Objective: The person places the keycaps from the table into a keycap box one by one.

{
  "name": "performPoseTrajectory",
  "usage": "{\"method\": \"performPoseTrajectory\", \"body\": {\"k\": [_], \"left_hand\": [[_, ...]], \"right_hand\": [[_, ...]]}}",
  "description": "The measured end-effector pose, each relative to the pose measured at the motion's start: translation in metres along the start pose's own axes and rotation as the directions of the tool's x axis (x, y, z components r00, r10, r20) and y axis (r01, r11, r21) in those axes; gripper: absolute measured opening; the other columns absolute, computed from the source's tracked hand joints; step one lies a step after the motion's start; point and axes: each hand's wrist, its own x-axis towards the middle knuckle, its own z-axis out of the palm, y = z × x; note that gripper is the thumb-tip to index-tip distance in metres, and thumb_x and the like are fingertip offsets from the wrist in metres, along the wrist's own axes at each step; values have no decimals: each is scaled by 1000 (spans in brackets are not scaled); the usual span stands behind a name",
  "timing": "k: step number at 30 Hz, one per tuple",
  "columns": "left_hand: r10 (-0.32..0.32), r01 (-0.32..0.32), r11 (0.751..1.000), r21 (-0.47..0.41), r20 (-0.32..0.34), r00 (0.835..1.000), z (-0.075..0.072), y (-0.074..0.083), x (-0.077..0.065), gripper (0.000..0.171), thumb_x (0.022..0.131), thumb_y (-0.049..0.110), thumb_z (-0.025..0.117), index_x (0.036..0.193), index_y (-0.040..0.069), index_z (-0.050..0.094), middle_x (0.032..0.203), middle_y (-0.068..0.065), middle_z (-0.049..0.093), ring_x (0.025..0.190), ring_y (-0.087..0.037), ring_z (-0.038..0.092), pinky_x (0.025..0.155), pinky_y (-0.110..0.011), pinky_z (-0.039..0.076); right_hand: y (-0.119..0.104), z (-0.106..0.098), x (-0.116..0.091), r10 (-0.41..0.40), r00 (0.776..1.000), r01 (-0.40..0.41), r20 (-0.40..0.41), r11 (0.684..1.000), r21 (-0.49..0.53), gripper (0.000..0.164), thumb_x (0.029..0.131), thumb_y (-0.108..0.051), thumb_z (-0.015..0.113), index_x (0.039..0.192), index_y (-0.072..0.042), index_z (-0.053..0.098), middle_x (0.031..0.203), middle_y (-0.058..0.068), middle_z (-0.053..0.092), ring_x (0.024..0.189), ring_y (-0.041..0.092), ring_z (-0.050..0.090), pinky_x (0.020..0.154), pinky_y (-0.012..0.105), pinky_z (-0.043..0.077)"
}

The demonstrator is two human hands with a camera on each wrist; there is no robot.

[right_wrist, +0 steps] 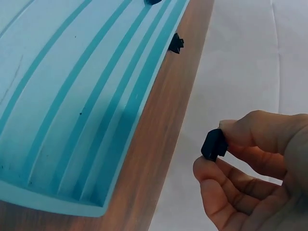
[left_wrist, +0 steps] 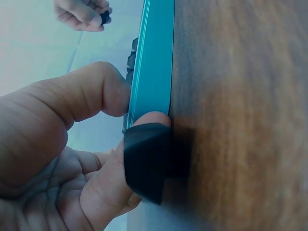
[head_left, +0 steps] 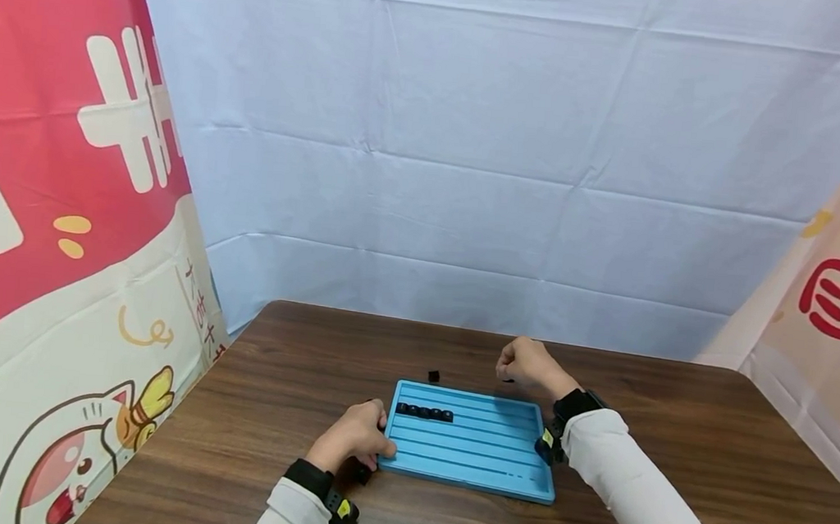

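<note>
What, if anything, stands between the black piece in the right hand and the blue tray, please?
Nothing visible does: the right hand pinches the black piece beyond the blue tray, and the loose black cube lies off to the left.

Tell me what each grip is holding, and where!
The right grip pinches a black keycap by opposite edges; the left grip holds the blue grooved tray by its left edge.

left cloth (head_left: 97, 228): white characters (head_left: 108, 126), small red characters (head_left: 201, 309), illegible | right cloth (head_left: 812, 359): red signs (head_left: 838, 290), illegible
</note>
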Motion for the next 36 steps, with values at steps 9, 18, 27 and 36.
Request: {"method": "performPoseTrajectory", "body": {"k": [9,18,27,36], "left_hand": [[-2,2,1000,-2,0,1000,-1,0,0,31,71,-4,70,88,-6,44,69,-15,46,46,-23,57,43,-32,51],[-1,1,1000,-8,7,1000,-1,2,0,30,71,-4,69,88,-6,45,67,-15,47,45,-23,56,43,-32,51],[-11,11,1000,-5,5,1000,0,1,-1,30,71,-4,70,89,-6,45,66,-15,48,44,-23,56,42,-32,51],[-15,15,1000,-2,2,1000,0,2,-1,30,71,-5,69,89,-5,45,65,-15,48,45,-23,56,43,-32,51]], "right_hand": [[0,1,1,-4,1000,4,5,1000,4,15,85,2,58,75,-1,68,69,6,62,49,12,35,60,33,39],[11,5,-4,-4,998,-3,55,991,134,21,87,-3,58,69,4,67,73,9,64,49,11,36,60,32,40],[24,11,-13,11,990,-76,140,881,467,22,90,-3,57,104,14,61,97,15,63,81,29,61,72,42,52],[30,21,-12,-58,989,-24,133,840,542,21,88,1,56,105,13,52,90,19,62,87,36,62,72,46,53]]}}
